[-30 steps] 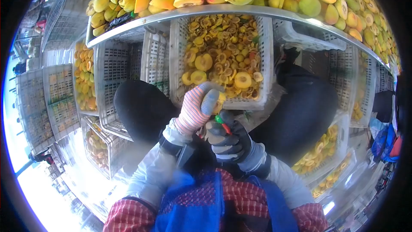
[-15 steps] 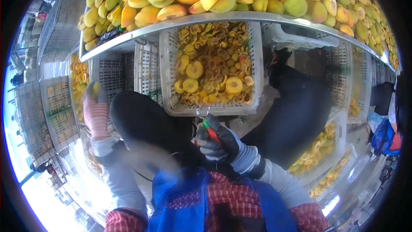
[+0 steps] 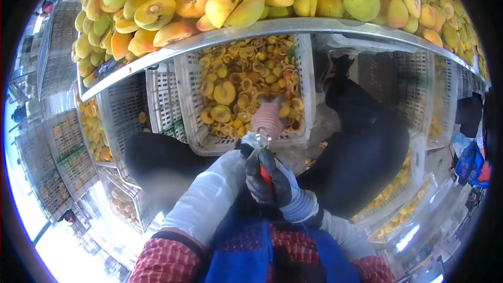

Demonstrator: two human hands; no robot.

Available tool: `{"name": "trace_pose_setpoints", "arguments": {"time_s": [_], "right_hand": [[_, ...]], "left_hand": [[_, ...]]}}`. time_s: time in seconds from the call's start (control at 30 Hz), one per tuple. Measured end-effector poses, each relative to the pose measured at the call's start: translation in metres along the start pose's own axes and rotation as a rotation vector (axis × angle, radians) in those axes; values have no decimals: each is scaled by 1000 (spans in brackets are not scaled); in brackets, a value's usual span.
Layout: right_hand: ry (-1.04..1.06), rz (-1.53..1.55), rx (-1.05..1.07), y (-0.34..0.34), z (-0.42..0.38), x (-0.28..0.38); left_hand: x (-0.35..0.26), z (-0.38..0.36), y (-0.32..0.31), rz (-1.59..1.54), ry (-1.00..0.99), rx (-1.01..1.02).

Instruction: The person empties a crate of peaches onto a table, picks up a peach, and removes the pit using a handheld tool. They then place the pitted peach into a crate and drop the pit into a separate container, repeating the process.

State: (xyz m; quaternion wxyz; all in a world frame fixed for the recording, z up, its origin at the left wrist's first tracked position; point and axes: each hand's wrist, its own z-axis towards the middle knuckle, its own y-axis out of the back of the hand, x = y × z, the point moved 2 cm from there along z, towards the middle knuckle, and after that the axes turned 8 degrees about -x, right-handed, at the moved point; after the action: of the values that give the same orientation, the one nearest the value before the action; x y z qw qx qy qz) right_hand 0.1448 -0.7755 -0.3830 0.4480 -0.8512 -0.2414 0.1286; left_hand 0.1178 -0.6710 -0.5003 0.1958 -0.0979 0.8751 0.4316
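Note:
My left hand (image 3: pixel 268 117), in a pink striped glove, reaches over the near part of the white crate (image 3: pixel 187 106), which holds halved yellow fruit and cut rings. Its blurred fingers point away from me, so their grip is hidden. Just below it my right hand (image 3: pixel 270 177), in a dark grey glove, is closed around a red-handled tool (image 3: pixel 266 177). The tool's shiny metal end points up toward my left wrist; its exact kind is hard to make out. A yellow fruit half (image 3: pixel 224 93) lies cut side up in the crate.
A metal-edged table (image 3: pixel 230 33) heaped with halved yellow-green fruit (image 3: pixel 246 6) spans the far side. More crates of fruit stand left (image 3: pixel 94 126) and right (image 3: pixel 390 191). My knees flank the middle crate. Another person's leg (image 3: pixel 469 118) shows at far right.
My left hand has swung from the crates at the left to above the middle crate. My right hand stays closed on the red-handled tool. The view has shifted slightly.

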Motion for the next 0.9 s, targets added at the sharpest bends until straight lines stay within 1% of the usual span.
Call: {"name": "trace_pose_setpoints", "arguments": {"time_s": [0.1, 0.13, 0.17, 0.23, 0.27, 0.3, 0.33, 0.4, 0.43, 0.5, 0.53, 0.57, 0.63, 0.67, 0.7, 0.77, 0.8, 0.87, 0.9], "right_hand": [[114, -35, -466, 5, -5, 11], [366, -156, -469, 17, -3, 13], [370, -173, -534, 21, -2, 15], [377, -217, -657, 24, 2, 21], [419, -240, -607, 20, 4, 15], [396, -241, -578, 15, 6, 10], [375, -243, -549, 10, 9, 7], [332, -232, -427, 4, 8, 4], [309, -228, -367, -1, 7, 4], [368, -164, -330, -9, 2, -1], [412, -134, -308, -11, 0, -6], [489, -107, -275, -5, 2, -16], [326, -107, -195, -8, 2, -17], [245, -112, -157, -9, 1, -18], [258, -195, -124, -8, 3, -19], [288, -595, -225, -8, -5, -13], [304, -793, -277, -10, -9, -11], [588, -1107, -220, -4, -6, -12], [672, -1274, -207, -6, -8, -14]], "left_hand": [[20, -13, 21, -136, -98, -163], [22, -26, 42, -139, -179, -184], [17, -42, 65, -158, -258, -340], [10, -74, 112, -157, -368, -259], [9, -88, 128, -159, -472, -201], [11, -100, 137, -161, -573, -142], [19, -108, 140, -320, -552, -69], [30, -118, 143, -633, -516, 71], [33, -124, 140, -798, -481, 27], [34, -138, 127, -1134, -406, -47], [30, -148, 120, -1335, -339, 23], [24, -156, 113, -1381, -317, 4], [18, -162, 103, -1481, -255, -204], [18, -161, 104, -1421, -194, -320], [18, -159, 110, -1442, -141, -367], [20, -156, 123, -1502, -20, -449], [28, -156, 127, -1345, -45, -510], [32, -160, 132, -1261, -64, -463], [32, -162, 132, -1218, -70, -434]]}}
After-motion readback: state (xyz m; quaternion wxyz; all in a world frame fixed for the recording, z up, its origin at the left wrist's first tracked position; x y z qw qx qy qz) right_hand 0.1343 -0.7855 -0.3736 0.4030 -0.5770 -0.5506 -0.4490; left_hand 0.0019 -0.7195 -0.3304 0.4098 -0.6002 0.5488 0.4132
